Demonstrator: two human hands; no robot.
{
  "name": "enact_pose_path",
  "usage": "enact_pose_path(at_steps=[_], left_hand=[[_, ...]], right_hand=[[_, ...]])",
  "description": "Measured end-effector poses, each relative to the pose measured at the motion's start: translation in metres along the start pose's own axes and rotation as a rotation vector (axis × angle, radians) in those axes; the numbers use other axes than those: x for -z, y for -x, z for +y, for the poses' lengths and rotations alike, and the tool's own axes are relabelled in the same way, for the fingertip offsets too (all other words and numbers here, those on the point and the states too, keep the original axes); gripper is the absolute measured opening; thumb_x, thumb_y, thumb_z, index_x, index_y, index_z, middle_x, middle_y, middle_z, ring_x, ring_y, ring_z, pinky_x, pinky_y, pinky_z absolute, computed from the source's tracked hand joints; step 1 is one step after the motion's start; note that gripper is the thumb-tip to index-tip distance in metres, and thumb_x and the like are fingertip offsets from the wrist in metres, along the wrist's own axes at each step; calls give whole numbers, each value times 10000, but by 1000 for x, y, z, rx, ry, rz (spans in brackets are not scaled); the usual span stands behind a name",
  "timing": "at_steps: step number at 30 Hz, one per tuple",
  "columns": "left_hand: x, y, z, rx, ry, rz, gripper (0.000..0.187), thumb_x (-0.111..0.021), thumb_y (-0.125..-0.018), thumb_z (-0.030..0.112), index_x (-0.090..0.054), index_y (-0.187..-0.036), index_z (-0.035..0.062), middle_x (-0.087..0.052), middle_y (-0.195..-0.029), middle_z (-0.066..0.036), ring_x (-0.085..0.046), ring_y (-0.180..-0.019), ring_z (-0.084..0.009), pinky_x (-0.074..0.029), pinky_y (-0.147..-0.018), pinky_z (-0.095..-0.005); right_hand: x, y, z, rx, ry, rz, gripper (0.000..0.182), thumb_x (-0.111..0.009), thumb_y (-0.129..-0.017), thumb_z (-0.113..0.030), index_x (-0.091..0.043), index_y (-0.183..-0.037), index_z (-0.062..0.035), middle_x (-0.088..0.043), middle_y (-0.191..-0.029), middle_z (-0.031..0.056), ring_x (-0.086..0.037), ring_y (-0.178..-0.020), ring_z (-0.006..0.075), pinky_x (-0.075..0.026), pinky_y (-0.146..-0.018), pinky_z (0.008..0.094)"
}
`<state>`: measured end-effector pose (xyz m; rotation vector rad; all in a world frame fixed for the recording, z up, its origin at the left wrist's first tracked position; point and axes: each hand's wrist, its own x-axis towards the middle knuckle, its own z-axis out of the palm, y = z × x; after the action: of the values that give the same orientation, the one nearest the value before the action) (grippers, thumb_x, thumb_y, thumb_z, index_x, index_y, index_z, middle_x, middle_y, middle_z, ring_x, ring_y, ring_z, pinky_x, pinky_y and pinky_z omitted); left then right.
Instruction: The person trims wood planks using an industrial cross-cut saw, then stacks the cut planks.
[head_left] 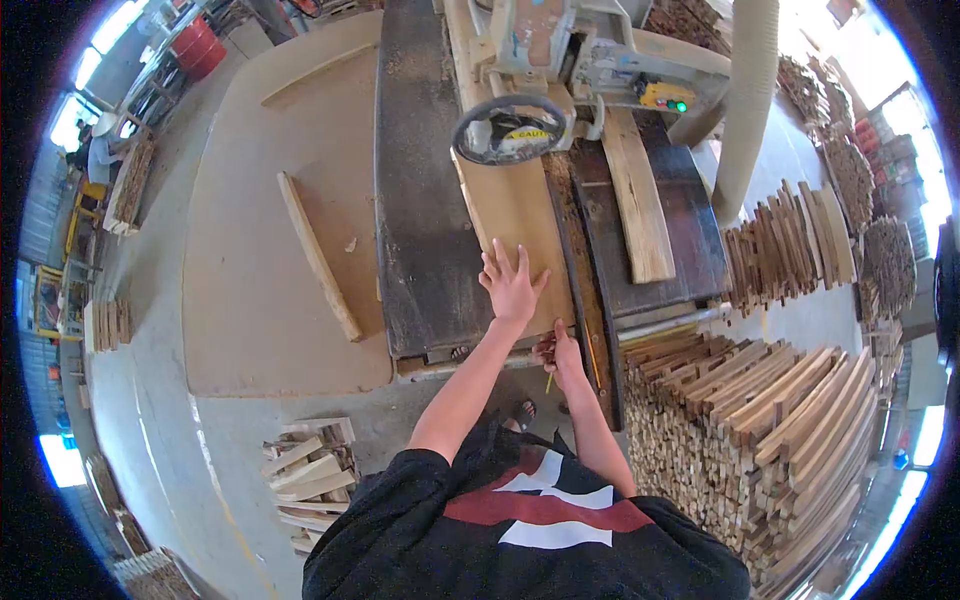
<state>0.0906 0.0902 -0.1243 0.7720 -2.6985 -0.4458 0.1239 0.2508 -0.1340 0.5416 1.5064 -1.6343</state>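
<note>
A wide light-brown board (515,205) lies lengthwise on the dark machine table (425,200), its far end running under the saw head (530,60). My left hand (512,292) rests on top of the board, palm down with fingers spread. At the near right corner of the board, my right hand (562,354) is closed, its thumb up against the edge and the other fingers curled. A thin yellow strip (548,382) shows just below those fingers. A black ring-shaped part (510,130) with a yellow caution label sits over the board's far part.
Right of the board, a thick plank (640,200) lies on another dark table section. Large stacks of cut wood (740,420) stand at the right. A loose strip (318,255) lies on the brown panel (240,300) at left. Another person (103,150) stands far left.
</note>
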Motion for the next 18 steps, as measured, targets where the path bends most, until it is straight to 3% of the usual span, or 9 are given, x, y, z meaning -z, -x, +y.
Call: enact_pose_path(at_steps=[2,4,5,9,12,14,18], left_hand=[[5,-17,-9,11,-2,4,791,-696,-841,565,-456,-1470,150,-203,-1581,-290,-276,-1382,-547,-296,-1032,-640],[21,-29,-18,87,334,75,888,-749,-779,579,-410,-1496,179,-213,-1576,-289,-284,-1405,-492,-289,-1078,-591],[33,-29,-17,232,323,117,1021,-785,-729,595,-345,-1518,119,-229,-1575,-276,-269,-1436,-434,-275,-1117,-558],[4,-29,-22,320,307,205,1066,-827,-708,532,-320,-1485,7,-270,-1557,-265,-245,-1451,-431,-265,-1124,-559],[7,-33,-21,311,281,140,1074,-830,-699,549,-336,-1436,-55,-294,-1544,-264,-240,-1461,-410,-241,-1142,-553],[8,-34,-21,324,273,106,1041,-818,-710,565,-357,-1421,-41,-312,-1534,-266,-241,-1460,-409,-234,-1143,-555],[5,-42,-24,302,275,148,1042,-817,-713,565,-355,-1419,-46,-324,-1529,-261,-244,-1460,-405,-226,-1144,-558]], right_hand=[[-13,-15,-10,1,-21,-5,525,-436,-1028,-542,-582,-863,-66,-627,-638,79,-524,-427,170,-325,-364,261],[-30,-32,-16,61,-134,153,511,-439,-1034,-518,-568,-844,-62,-593,-608,75,-501,-407,176,-320,-349,285],[-35,-32,-28,-23,-54,201,512,-454,-1029,-517,-557,-820,-62,-560,-575,61,-490,-400,180,-314,-340,300],[-49,-24,-35,51,-78,224,523,-524,-1005,-515,-561,-772,-49,-532,-607,52,-504,-479,191,-401,-421,323],[-44,-29,-34,49,-67,184,528,-513,-1006,-525,-568,-782,-50,-525,-579,50,-504,-467,191,-390,-412,320],[-47,-30,-32,63,-97,199,550,-464,-1017,-543,-551,-749,-70,-553,-542,73,-470,-379,172,-262,-334,281],[-44,-39,-36,49,-47,151,556,-456,-1016,-555,-555,-784,-59,-563,-544,85,-469,-379,172,-262,-335,282]])
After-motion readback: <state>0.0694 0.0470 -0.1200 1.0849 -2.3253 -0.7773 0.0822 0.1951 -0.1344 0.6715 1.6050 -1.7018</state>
